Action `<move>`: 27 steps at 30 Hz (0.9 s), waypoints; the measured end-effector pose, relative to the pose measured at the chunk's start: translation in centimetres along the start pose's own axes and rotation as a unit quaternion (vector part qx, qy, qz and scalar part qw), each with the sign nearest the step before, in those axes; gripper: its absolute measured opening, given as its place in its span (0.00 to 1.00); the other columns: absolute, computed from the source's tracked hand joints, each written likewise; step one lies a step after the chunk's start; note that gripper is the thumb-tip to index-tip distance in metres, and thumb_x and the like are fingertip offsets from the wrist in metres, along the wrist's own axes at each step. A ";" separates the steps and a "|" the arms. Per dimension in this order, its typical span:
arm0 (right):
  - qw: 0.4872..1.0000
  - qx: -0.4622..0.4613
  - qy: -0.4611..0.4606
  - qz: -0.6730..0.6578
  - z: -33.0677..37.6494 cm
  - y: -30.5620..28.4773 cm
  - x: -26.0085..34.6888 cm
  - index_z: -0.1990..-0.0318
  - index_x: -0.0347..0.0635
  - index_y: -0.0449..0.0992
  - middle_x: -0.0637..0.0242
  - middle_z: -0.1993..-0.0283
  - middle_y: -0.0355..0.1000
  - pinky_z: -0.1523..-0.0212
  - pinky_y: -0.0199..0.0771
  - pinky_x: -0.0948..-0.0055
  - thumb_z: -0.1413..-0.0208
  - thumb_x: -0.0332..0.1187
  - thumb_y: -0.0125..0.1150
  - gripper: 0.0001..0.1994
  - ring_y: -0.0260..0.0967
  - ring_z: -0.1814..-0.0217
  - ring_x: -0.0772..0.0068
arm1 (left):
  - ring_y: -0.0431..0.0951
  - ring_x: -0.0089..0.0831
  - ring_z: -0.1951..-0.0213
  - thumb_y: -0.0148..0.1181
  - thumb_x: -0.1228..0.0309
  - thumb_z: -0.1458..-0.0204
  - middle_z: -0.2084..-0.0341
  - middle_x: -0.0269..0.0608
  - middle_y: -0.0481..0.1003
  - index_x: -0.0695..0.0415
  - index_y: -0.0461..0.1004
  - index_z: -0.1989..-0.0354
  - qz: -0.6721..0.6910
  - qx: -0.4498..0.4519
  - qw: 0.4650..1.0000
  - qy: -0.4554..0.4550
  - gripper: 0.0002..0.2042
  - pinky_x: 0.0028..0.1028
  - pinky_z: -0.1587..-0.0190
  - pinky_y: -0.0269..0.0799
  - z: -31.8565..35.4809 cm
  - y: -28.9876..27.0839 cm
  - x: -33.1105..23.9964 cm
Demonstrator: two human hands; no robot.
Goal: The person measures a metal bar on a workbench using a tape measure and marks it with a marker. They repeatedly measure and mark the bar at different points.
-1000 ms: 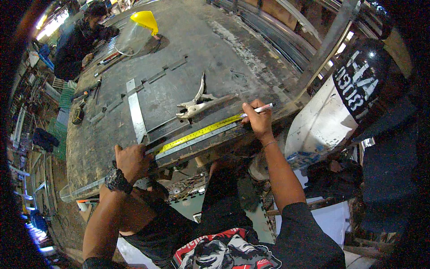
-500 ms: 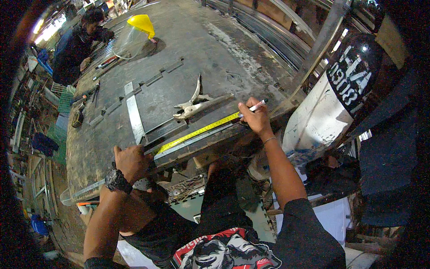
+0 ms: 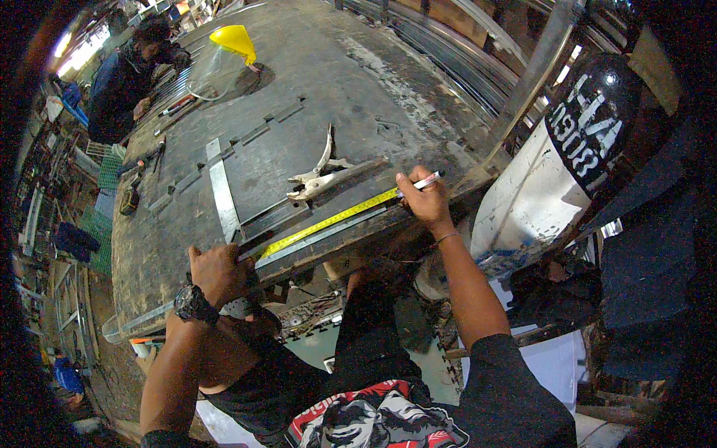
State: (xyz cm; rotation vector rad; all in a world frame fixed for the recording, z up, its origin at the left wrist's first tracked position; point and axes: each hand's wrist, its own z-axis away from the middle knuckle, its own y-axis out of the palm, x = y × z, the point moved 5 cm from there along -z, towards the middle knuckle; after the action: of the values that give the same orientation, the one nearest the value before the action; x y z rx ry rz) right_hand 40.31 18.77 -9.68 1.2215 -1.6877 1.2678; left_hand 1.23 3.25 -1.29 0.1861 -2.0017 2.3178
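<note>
A yellow tape measure blade [image 3: 328, 222] stretches along the near edge of the dark workbench, between my two hands. My left hand [image 3: 218, 275] is closed at its left end, where the tape's case is mostly hidden by the fingers. At the other end my right hand [image 3: 426, 200] grips a white marker [image 3: 426, 181] with a dark end, its fingers at the blade's tip. Just in front of the blade lies a thin metal strip [image 3: 336, 228]. Behind it are a dark metal bar [image 3: 276, 218] and locking clamp pliers [image 3: 321, 179] with their handles spread.
A flat steel strip [image 3: 220, 187] and several small metal pieces lie on the workbench [image 3: 299, 82]. Farther off stands a yellow welding visor [image 3: 235, 41]. A white and black gas cylinder [image 3: 538, 179] leans close at the right. Another person [image 3: 127, 82] works at the far left.
My right hand has shifted very slightly left, and the marker's angle has changed a little. My left hand and the tape hold their place.
</note>
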 end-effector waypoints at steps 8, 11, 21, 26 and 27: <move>1.000 0.011 -0.012 -0.027 0.2 0.5 0.0 0.75 0.41 0.70 0.65 0.79 0.74 0.76 0.72 0.63 0.35 0.42 0.65 0.19 0.73 0.79 0.71 | 0.85 0.53 0.63 0.61 0.48 0.40 0.71 0.48 0.84 0.52 0.82 0.62 0.006 0.022 1.000 -0.008 0.19 0.70 0.38 0.57 0.3 0.6 0.8; 1.000 -0.009 0.020 -0.009 -0.4 0.3 -2.1 0.73 0.41 0.73 0.65 0.78 0.75 0.75 0.73 0.62 0.35 0.45 0.64 0.19 0.74 0.77 0.67 | 0.84 0.47 0.65 0.62 0.49 0.42 0.68 0.47 0.84 0.52 0.82 0.62 0.007 0.041 0.999 -0.030 0.18 0.50 0.46 0.62 0.4 0.7 1.1; 0.985 -0.027 -0.105 -0.133 5.0 -1.7 6.3 0.43 0.41 0.76 0.59 0.50 0.76 0.44 0.78 0.65 0.29 0.41 0.55 0.16 0.76 0.47 0.63 | 0.84 0.46 0.62 0.60 0.54 0.41 0.68 0.45 0.84 0.53 0.81 0.63 0.181 -0.094 0.978 -0.035 0.14 0.57 0.44 0.60 -0.5 -2.5 4.0; 0.891 0.109 -0.412 0.158 10.2 10.0 8.6 0.38 0.35 0.72 0.46 0.32 0.70 0.25 0.56 0.43 0.33 0.35 0.61 0.20 0.63 0.26 0.43 | 0.83 0.48 0.64 0.64 0.53 0.41 0.71 0.48 0.82 0.54 0.80 0.63 0.306 -0.217 0.924 -0.079 0.16 0.47 0.52 0.69 5.1 -7.7 6.5; 0.892 0.121 -0.399 0.176 10.8 12.0 8.5 0.37 0.36 0.72 0.47 0.31 0.70 0.25 0.55 0.43 0.33 0.36 0.61 0.21 0.62 0.25 0.44 | 0.83 0.47 0.64 0.65 0.53 0.42 0.71 0.48 0.82 0.55 0.81 0.62 0.359 -0.239 0.897 -0.099 0.16 0.45 0.54 0.71 6.5 -7.9 8.0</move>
State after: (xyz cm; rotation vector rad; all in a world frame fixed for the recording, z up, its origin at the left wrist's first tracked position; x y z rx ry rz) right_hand 26.39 7.06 -8.77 1.8121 -2.4775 1.2960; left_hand -5.33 -2.20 8.48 -0.4432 -3.0762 2.0542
